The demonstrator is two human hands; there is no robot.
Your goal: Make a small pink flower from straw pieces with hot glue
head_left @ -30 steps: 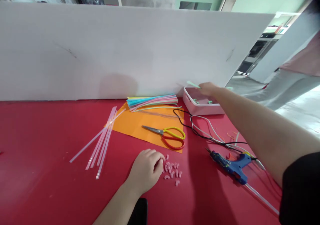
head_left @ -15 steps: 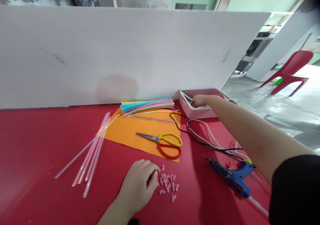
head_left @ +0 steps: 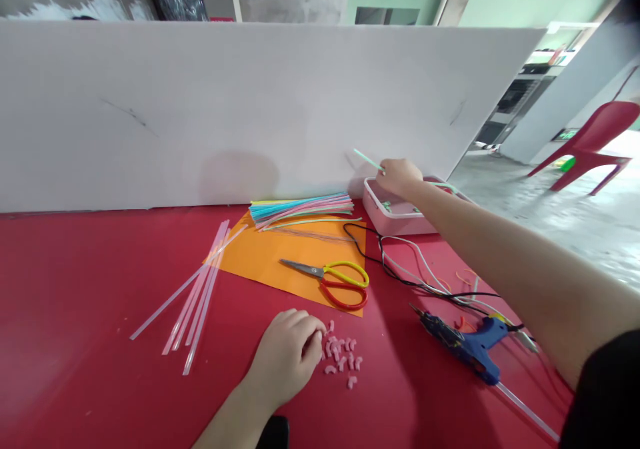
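Fingers of the right hand (head_left: 400, 174) were pinching a pale green strip (head_left: 368, 158), held slanting above the pink box (head_left: 400, 226) near its back left corner. Half a second earlier that hand was down inside the box; it had since risen above the rim, strip included, which I judged left the strip free to be handled over the box. Small green pieces (head_left: 387, 206) lay on the box floor (forearm hid part of the interior). Left hand (head_left: 287, 352) rested curled on the red table (head_left: 90, 289), just beside pink pieces (head_left: 336, 348); could not tell whether it pinched one. Farther out: scissors (head_left: 323, 272) on an orange sheet (head_left: 260, 256), a strip bundle (head_left: 303, 209) behind, clear sticks (head_left: 207, 301) to the left. Obstacles noted: white board (head_left: 280, 102) close behind the box, cables (head_left: 437, 292) looped before it, and a blue glue gun (head_left: 473, 349) near the right forearm.
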